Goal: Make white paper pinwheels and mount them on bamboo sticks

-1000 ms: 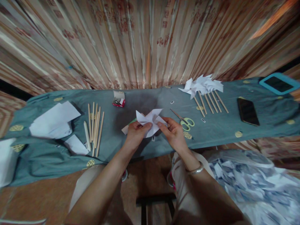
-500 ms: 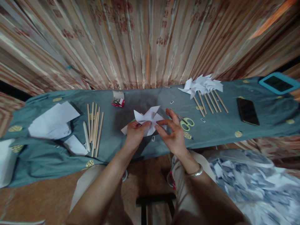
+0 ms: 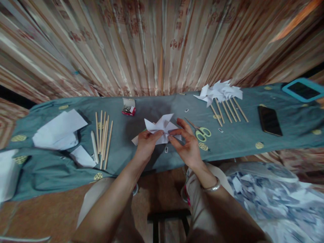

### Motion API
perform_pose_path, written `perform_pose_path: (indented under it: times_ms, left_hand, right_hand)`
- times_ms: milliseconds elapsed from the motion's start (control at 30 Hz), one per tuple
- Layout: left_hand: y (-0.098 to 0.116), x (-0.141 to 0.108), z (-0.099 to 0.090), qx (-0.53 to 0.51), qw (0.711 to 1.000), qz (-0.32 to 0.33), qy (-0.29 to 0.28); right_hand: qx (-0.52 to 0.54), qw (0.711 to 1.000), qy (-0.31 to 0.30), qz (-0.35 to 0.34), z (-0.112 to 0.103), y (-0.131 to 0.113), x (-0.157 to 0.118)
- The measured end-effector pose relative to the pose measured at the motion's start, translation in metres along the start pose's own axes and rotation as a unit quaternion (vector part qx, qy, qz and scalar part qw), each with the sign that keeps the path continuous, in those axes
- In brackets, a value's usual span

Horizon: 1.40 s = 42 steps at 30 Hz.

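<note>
On the table [image 3: 174,104], paper [image 3: 58,131] lies left, sticks [image 3: 105,138] right of it. The pinwheel [image 3: 162,127] sits between left hand [image 3: 146,143] and right hand [image 3: 186,145], a box [image 3: 129,110] behind-left; scissors [image 3: 199,129], then a phone [image 3: 270,121], lie right.

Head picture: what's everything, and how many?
Pinwheel: one, white, centre
Other pinwheels: several, white, back right
Sticks: several, tan, left
Rod: one, white, left
Papers: several, white, left
Block: one, white, left edge
Box: one, red, back
Scissors: one, green handles, right
Phone: one, black, right
Device: one, blue, right
Bag: one, clear, lower right
Cloth: one, teal, table
Curtain: one, brown, behind
Stool: one, black, below
Bracelet: one, silver, right wrist
Trousers: one, beige, below
Left hand: one, at pinwheel
Right hand: one, at pinwheel
</note>
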<state>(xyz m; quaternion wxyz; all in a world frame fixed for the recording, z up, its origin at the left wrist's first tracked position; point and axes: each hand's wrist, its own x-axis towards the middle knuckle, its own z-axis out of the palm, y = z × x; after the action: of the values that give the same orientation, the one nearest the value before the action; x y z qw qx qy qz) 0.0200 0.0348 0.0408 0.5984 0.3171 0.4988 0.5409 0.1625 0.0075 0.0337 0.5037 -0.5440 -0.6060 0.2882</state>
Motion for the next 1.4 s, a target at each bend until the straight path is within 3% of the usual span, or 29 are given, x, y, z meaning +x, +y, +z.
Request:
perform_pose_path:
  times_ms: [267,633,1400]
  left_hand:
    - [-0.0008,-0.0023,0.0034,0.008,1.000,0.009,0.000]
    - [-0.0033,-0.0068,0.0076,0.029,0.999,0.022,0.000]
    - [-0.0057,-0.0054,0.0051,0.040,0.998,0.042,-0.020]
  right_hand:
    - [-0.020,1.000,-0.004,-0.008,-0.0017,0.0004,-0.0016]
    - [-0.012,0.999,0.042,0.021,0.0028,0.0001,0.0003]
    - [0.059,0.995,0.032,0.072,0.0032,0.0045,0.0039]
